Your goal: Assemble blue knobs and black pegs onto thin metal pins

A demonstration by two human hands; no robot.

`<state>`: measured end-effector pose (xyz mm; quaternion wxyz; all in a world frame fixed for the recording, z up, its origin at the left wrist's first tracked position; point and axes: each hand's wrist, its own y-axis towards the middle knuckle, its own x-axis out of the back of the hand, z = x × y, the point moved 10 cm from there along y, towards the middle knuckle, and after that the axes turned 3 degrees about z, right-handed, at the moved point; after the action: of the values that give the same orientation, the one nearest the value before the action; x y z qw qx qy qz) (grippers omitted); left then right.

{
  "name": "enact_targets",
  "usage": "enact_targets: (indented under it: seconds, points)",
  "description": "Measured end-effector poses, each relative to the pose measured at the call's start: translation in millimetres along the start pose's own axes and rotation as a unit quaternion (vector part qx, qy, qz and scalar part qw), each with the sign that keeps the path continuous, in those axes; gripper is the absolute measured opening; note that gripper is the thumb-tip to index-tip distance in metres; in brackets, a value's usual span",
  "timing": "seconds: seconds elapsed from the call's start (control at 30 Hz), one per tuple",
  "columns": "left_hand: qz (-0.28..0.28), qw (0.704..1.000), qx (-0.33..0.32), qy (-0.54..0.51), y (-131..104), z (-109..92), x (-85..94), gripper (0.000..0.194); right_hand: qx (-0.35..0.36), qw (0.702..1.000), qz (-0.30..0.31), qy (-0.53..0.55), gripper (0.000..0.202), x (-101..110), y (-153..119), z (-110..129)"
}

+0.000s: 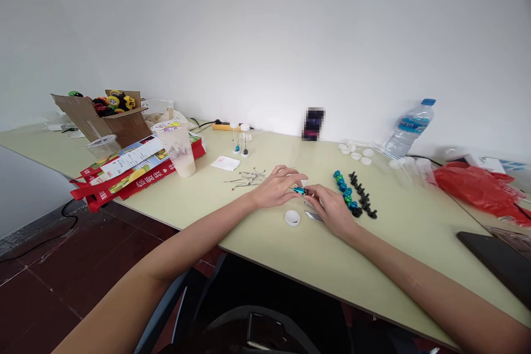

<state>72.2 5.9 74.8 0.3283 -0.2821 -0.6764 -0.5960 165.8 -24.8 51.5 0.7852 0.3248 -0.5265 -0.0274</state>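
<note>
Over the pale green table, my left hand (276, 188) and my right hand (332, 207) meet around a small blue and black part (301, 191). The fingers of both hands are pinched on it. Just below the hands lies a round white cap (292, 218) with tiny bits inside. A thin metal blade-like piece (313, 215) sits partly under my right hand. To the right run a row of blue and green parts (345, 188) and a row of black parts (363, 196). Thin metal pins (249, 178) are scattered left of my left hand.
At the left stand a cup (176, 149), a red printed bag (141, 171) and a cardboard box (120, 127). Two clear tubes (245, 144) stand behind the pins. White caps (355, 155), a water bottle (410, 128), a red plastic bag (477, 188) and a dark phone (493, 260) are at the right.
</note>
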Motion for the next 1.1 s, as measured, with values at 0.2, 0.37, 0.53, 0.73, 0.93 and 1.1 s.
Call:
enact_targets:
  seconds: [0.2,0.37,0.53,0.73,0.93,1.1]
  points:
    - [0.028,0.999,0.007,-0.013,0.0,1.2,-4.7,0.036,-0.003,1.0,0.003,-0.005,0.015,0.3,-0.3,0.5]
    - [0.012,1.0,0.009,-0.005,0.4,2.1,-3.2,0.035,-0.003,1.0,0.007,-0.004,0.016,0.1,0.4,1.0]
    - [0.018,1.0,0.019,0.005,0.4,3.6,-4.9,0.034,-0.003,1.0,0.012,-0.002,0.016,-0.9,1.0,0.8]
    - [0.003,1.0,0.01,0.021,0.0,2.6,-3.7,0.034,-0.006,1.0,0.01,0.0,0.017,0.1,-0.3,1.5]
    - [0.002,1.0,0.014,0.023,-0.5,3.8,-4.1,0.033,-0.001,1.0,0.006,-0.002,0.017,-0.2,0.5,3.0]
    - [0.004,1.0,0.014,-0.007,0.3,0.6,0.3,0.042,0.007,1.0,-0.001,0.0,0.017,1.1,-0.4,3.2]
